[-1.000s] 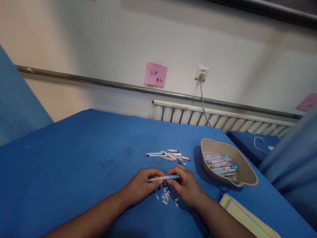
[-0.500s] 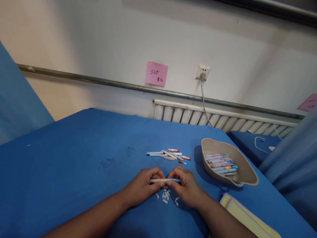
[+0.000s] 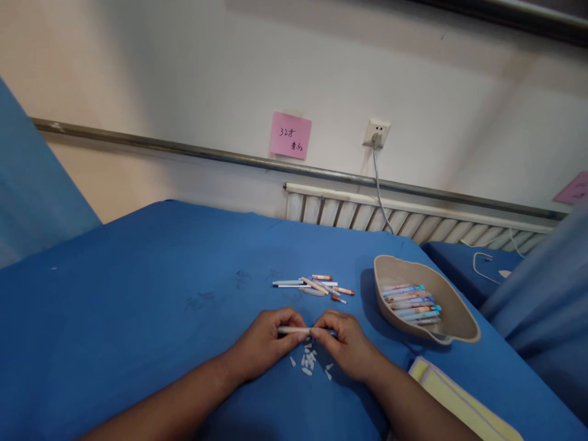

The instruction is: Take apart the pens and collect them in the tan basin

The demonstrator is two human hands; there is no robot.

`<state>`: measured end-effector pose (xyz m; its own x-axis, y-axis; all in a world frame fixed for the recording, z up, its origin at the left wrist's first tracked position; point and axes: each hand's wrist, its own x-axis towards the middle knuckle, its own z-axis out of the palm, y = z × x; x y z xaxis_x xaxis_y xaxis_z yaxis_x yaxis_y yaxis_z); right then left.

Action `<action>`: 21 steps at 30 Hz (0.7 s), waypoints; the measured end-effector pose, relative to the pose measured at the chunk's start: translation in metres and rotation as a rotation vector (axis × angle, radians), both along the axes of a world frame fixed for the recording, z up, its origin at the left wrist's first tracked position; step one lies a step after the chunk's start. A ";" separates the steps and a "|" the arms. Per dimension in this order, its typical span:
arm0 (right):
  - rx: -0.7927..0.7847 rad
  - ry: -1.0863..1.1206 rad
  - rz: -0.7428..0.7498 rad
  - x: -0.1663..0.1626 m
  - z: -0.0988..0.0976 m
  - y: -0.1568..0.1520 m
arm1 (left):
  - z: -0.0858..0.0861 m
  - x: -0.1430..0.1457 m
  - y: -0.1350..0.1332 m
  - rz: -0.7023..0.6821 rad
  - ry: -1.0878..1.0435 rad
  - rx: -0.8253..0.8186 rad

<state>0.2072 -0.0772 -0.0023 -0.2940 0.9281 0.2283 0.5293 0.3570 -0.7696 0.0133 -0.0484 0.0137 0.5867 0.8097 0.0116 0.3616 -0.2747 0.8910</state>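
Between my hands lies a slim pen (image 3: 294,330), level, with a pale barrel on the left and a blue end on the right. My left hand (image 3: 271,337) pinches the pale part between thumb and fingers. My right hand (image 3: 342,340) is closed round the blue end, which its fingers partly cover. Just below my fingertips, several small white cone-shaped pieces (image 3: 308,361) are scattered on the blue cloth (image 3: 160,294). Beyond my hands is a loose pile of pen parts (image 3: 315,286), with pale barrels, thin refills and orange-brown pieces.
A beige basket (image 3: 452,312) holding several pens (image 3: 411,304) stands to the right. Nearer me on that side is a folded yellow cloth (image 3: 459,398). Behind the table are a radiator (image 3: 342,213), a plugged-in cable (image 3: 377,177) and a pink note (image 3: 290,135).
The pen has shifted slightly and less of its blue end shows, as my right fingers cover more of it. Both hands keep almost the same place.
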 end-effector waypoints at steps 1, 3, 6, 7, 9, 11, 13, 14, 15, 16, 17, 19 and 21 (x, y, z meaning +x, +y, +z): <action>-0.013 -0.001 0.018 0.000 0.000 0.000 | 0.000 0.000 -0.001 -0.002 0.007 0.018; -0.054 0.049 0.020 -0.001 -0.001 -0.001 | -0.001 0.000 -0.001 -0.003 0.021 0.041; -0.101 0.145 -0.037 -0.003 -0.006 -0.002 | -0.002 0.000 -0.001 -0.002 0.018 0.032; -0.103 0.151 -0.053 -0.003 -0.007 -0.001 | -0.002 0.000 0.000 -0.003 0.015 0.024; -0.092 0.136 -0.062 -0.003 -0.008 0.000 | -0.001 -0.001 0.000 -0.004 0.016 0.021; -0.105 0.141 -0.048 -0.002 -0.008 0.001 | 0.000 -0.001 0.000 -0.008 0.030 0.055; -0.162 0.182 -0.024 -0.002 -0.007 0.001 | 0.002 -0.002 -0.002 -0.018 0.048 0.118; -0.185 0.200 -0.022 -0.002 -0.007 0.001 | 0.004 -0.002 -0.002 -0.024 0.053 0.145; -0.193 0.211 -0.030 -0.002 -0.007 0.001 | 0.005 -0.002 -0.003 -0.024 0.053 0.158; -0.185 0.212 -0.044 -0.003 -0.007 0.001 | 0.005 -0.002 -0.003 -0.013 0.045 0.157; -0.164 0.204 -0.062 -0.003 -0.007 0.001 | 0.006 -0.002 -0.002 0.005 0.033 0.140; -0.115 0.177 -0.091 -0.003 -0.007 0.001 | 0.007 -0.002 0.000 0.039 0.017 0.084; -0.096 0.161 -0.098 -0.002 -0.007 0.001 | 0.007 -0.002 0.002 0.048 0.019 0.037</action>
<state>0.2051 -0.0761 -0.0097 -0.1682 0.9702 0.1744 0.4257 0.2311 -0.8749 0.0112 -0.0463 0.0211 0.5480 0.8359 0.0307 0.3921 -0.2891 0.8733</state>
